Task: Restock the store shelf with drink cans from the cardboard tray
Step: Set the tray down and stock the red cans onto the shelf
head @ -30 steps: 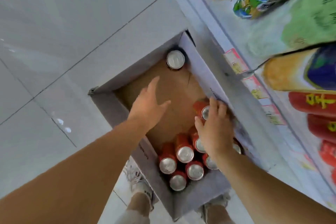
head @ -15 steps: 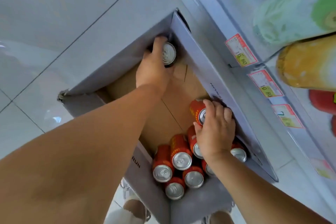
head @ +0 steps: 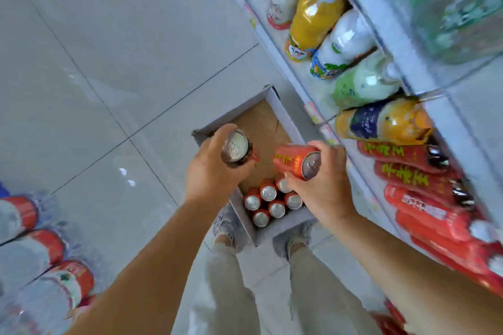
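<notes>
Hovering over the cardboard tray [head: 284,114], left grip [head: 215,171] clasps upright can [head: 235,145], right grip [head: 324,187] clasps tilted can [head: 294,162].

Upright can [head: 236,147] and tilted red can [head: 295,162] above cardboard tray [head: 235,114].

Grey tiled floor [head: 109,62], cardboard tray [head: 284,114] on it, beside shelf [head: 381,22]

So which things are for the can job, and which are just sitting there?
For the job:
- can held in the left hand
- red can held in the right hand
- cardboard tray and the cans left in it
- red shelf row

Just there:
- juice bottles
- wrapped bottles on the left
</notes>
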Available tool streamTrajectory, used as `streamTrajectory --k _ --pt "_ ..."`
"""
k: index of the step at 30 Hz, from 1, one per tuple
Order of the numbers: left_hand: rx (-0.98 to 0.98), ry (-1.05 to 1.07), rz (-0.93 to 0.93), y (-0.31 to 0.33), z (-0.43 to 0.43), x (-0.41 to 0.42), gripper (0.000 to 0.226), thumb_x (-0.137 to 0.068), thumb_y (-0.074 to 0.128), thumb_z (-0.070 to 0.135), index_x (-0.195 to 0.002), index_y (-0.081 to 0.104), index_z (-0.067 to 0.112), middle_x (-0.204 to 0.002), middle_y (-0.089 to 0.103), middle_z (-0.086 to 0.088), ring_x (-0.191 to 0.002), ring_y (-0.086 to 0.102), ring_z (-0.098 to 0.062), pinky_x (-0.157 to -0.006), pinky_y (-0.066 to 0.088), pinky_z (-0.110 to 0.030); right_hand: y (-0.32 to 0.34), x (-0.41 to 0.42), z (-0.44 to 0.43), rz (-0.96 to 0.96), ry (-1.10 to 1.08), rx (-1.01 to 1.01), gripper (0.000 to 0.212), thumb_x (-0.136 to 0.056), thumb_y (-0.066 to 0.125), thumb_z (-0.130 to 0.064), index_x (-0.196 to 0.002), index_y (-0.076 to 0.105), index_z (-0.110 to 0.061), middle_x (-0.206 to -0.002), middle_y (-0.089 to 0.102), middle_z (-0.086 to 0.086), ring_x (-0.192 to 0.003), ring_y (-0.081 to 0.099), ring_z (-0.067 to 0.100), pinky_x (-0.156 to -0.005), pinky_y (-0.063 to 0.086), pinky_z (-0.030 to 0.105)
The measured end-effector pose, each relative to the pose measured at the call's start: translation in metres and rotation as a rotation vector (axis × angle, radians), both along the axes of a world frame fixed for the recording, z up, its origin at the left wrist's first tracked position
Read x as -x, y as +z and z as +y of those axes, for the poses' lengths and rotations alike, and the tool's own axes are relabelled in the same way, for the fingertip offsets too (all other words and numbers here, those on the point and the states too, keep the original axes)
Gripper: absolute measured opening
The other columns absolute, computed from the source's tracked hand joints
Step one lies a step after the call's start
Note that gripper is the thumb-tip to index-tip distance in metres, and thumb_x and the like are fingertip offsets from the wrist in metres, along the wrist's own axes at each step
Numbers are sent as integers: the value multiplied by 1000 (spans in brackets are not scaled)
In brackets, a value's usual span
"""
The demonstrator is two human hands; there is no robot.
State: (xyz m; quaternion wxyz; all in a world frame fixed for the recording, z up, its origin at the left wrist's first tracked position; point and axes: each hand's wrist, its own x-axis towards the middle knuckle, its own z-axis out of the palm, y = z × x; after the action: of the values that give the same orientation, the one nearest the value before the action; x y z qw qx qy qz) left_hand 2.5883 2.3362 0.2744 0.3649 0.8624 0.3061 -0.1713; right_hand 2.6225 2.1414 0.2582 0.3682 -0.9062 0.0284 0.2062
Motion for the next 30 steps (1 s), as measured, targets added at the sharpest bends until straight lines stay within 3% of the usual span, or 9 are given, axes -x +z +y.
streamTrajectory --k 3,7,10,14,18,21,23,25,30 --pt "118 157 -206 110 -15 1 56 -70 85 36 -117 55 43 -105 55 11 -85 56 -1 -72 34 3 110 -3 -4 -142 25 -34 68 -61 87 -15 -120 53 -11 -108 38 -5 -99 39 2 -80 28 1" --pt "199 219 -434 231 -31 7 59 -67 89 23 -114 56 36 -108 49 2 -96 51 12 -85 37 -1 236 7 -14 -337 -20 -49 71 -59 88 -18 -120 52 -17 -109 41 -8 -104 46 9 -88 29 2" --pt "257 108 -569 298 -38 16 73 -64 90 15 -115 49 46 -111 50 3 -103 50 11 -95 41 -12 323 32 -24 -444 -127 -83 68 -59 83 -22 -119 50 -25 -108 41 -10 -103 47 1 -90 31 3" --pt "324 -154 -668 382 -52 28 82 -62 90 20 -121 44 52 -117 52 18 -113 53 3 -95 42 -16 421 83 -47 -520 -281 -164 67 -63 84 -22 -119 51 -31 -115 42 -17 -110 45 -11 -88 34 1" --pt "432 -330 -738 459 -86 46 78 -56 84 42 -123 44 49 -120 59 16 -108 58 2 -91 48 -24 492 137 -79 -610 -458 -202 71 -62 86 -23 -114 46 -50 -116 40 -29 -110 51 -2 -85 48 16" --pt "527 -443 -820 501 -122 56 70 -52 81 49 -115 52 47 -113 63 16 -103 62 -1 -90 52 -30 534 166 -115 -729 -543 -212 69 -62 86 -24 -112 47 -49 -115 46 -25 -101 56 -6 -77 47 10" --pt "564 -533 -866 527 -149 62 68 -51 84 51 -111 52 54 -111 60 23 -103 61 3 -86 50 -22 559 180 -144 -799 -618 -204 72 -61 88 -19 -112 48 -51 -113 48 -27 -98 58 -5 -78 51 14" --pt "570 -618 -917 550 -177 66 70 -56 90 44 -113 51 53 -112 57 29 -104 58 7 -83 47 -15 581 188 -174 -896 -676 -172 73 -57 87 -30 -113 48 -53 -114 51 -27 -105 58 1 -86 51 22" --pt "572 -732 -1095 604 -263 54 61 -60 77 48 -116 52 46 -113 58 20 -106 60 -2 -87 47 -16 635 183 -260 -1117 -742 -90 69 -54 75 -50 -116 47 -43 -113 52 -16 -105 57 4 -87 43 10"
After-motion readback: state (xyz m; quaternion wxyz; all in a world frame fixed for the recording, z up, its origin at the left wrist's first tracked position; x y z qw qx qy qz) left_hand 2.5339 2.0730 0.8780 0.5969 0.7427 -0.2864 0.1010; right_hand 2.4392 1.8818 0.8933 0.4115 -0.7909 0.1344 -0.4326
